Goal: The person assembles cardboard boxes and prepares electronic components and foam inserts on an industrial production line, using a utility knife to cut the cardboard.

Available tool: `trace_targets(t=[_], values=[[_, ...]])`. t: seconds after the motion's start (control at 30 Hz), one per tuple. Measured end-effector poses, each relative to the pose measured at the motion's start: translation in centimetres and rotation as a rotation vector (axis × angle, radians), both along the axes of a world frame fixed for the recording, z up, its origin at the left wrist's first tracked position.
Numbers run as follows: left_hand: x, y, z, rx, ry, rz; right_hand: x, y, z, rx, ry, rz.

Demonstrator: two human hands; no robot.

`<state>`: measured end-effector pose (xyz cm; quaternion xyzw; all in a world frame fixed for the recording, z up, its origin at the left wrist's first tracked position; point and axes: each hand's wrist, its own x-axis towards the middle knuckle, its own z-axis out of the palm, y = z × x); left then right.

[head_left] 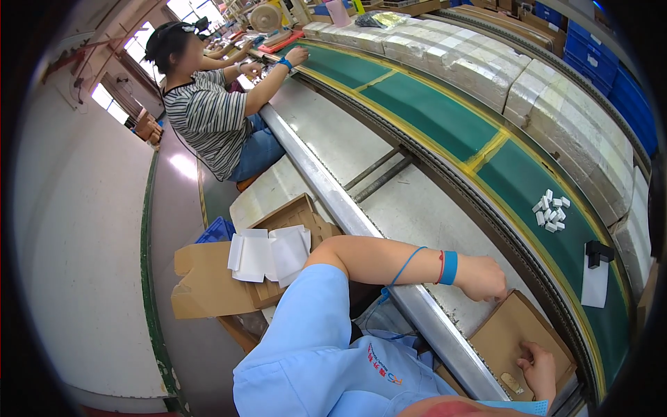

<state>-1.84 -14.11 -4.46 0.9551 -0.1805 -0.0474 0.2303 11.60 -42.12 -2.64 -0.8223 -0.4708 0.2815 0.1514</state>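
A shallow brown cardboard box (497, 333) lies on the metal bench at the lower right, in front of me. My left hand (483, 278), with a blue wristband and cord, is closed at the box's far left corner. Its fingertips are turned down, so whatever they may hold is hidden. Over the right part of the box is my right hand (539, 370), its fingers bent but apart with nothing between them. Beside its thumb, a small tan piece (512, 382) lies near the box's front edge.
A green conveyor belt (445, 115) runs past the bench, carrying small white blocks (551, 210) and a black part (597, 253) on white paper. Foam blocks (563, 118) line its far side. An opened carton (215, 281) with white folded boxes stands left. A co-worker (208, 111) sits farther up.
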Motion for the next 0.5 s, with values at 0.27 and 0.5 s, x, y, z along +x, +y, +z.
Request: trace_targets(t=[0.27,0.5], values=[[0.12,-0.05,-0.06,0.002,0.019,0.004,0.13,-0.18,-0.20,-0.016,0.012,-0.013],[-0.04,-0.04,-0.13,0.010,0.024,-0.001,0.23,-0.42,-0.50,-0.019,0.009,0.002]])
